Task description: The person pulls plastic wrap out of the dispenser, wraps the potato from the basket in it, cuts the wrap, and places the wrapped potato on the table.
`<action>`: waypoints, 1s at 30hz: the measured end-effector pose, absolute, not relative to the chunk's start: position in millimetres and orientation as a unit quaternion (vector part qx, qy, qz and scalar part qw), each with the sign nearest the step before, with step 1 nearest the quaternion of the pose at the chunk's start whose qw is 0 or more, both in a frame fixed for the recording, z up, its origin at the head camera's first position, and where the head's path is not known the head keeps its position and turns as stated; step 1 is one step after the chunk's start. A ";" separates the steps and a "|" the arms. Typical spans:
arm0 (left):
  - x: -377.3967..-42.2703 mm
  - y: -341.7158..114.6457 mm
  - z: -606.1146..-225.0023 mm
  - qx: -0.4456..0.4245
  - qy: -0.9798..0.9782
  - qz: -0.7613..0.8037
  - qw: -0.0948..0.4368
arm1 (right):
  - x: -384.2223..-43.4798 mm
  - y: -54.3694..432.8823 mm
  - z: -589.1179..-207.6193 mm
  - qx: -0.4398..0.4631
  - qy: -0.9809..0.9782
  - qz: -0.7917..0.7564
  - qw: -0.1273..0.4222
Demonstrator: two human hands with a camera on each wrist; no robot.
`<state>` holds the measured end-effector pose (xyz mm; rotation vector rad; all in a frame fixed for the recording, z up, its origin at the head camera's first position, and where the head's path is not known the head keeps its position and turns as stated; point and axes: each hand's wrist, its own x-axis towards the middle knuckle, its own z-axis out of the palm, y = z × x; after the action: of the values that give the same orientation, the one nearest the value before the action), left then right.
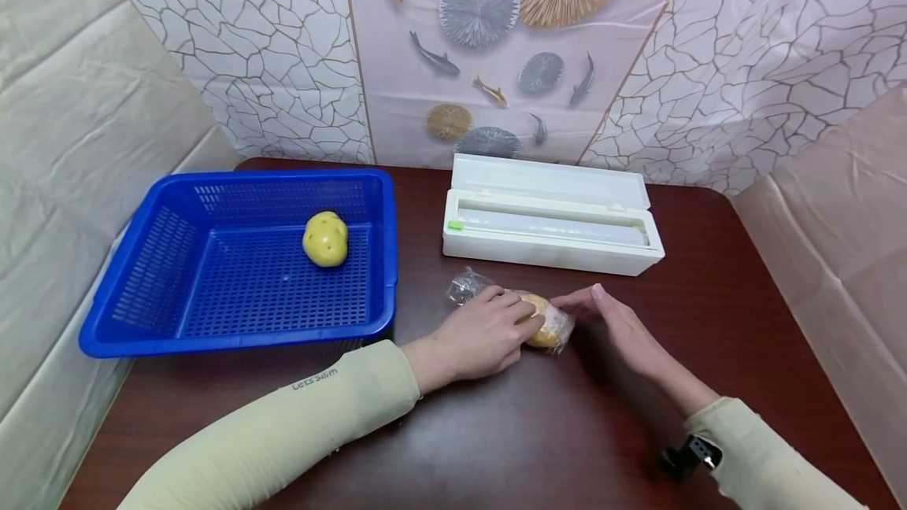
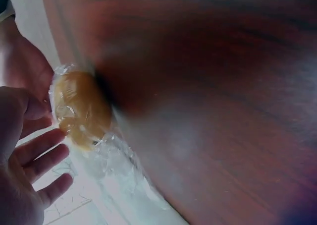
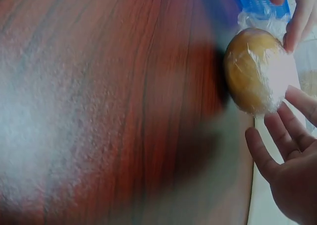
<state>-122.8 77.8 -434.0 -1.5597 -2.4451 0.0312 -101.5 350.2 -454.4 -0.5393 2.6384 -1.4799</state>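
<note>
A yellow potato wrapped in clear plastic film [image 1: 544, 321] lies on the table, with loose film [image 1: 469, 286] bunched at its left end. Over it, my left hand [image 1: 489, 333] grips it with curved fingers that hide part of it in the head view. At the other end my right hand [image 1: 623, 329] touches the film with fairly straight, spread fingers. The right wrist view shows the wrapped potato [image 3: 255, 71] above the fingers of the right hand [image 3: 292, 160]. In the left wrist view, the wrapped potato [image 2: 81, 108] is beside the fingertips.
A blue plastic basket [image 1: 237, 341] at the left holds one bare yellow potato [image 1: 326, 239]. Behind the hands, a white box [image 1: 546, 254] has its lid raised, with a roll of cling film [image 1: 553, 227] inside. Patterned fabric [image 1: 283, 46] surrounds the brown table [image 1: 510, 447].
</note>
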 end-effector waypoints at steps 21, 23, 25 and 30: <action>-116.3 58.7 -453.7 -0.530 -0.830 -0.002 0.172 | -90.8 336.9 -458.6 -0.175 0.789 -0.575 0.130; -116.2 56.3 -455.3 -0.531 -0.829 -0.013 0.174 | -89.8 334.8 -458.9 -0.173 0.785 -0.580 0.135; -116.3 54.1 -457.3 -0.532 -0.829 -0.025 0.174 | -88.6 332.3 -458.7 -0.174 0.780 -0.584 0.142; -116.6 50.5 -462.9 -0.534 -0.828 -0.055 0.163 | -87.9 328.6 -457.2 -0.176 0.768 -0.593 0.165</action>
<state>-116.6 50.5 -462.9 -1.5228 -2.3605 -0.1563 -87.9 328.6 -457.2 -0.5000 2.1892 -1.6888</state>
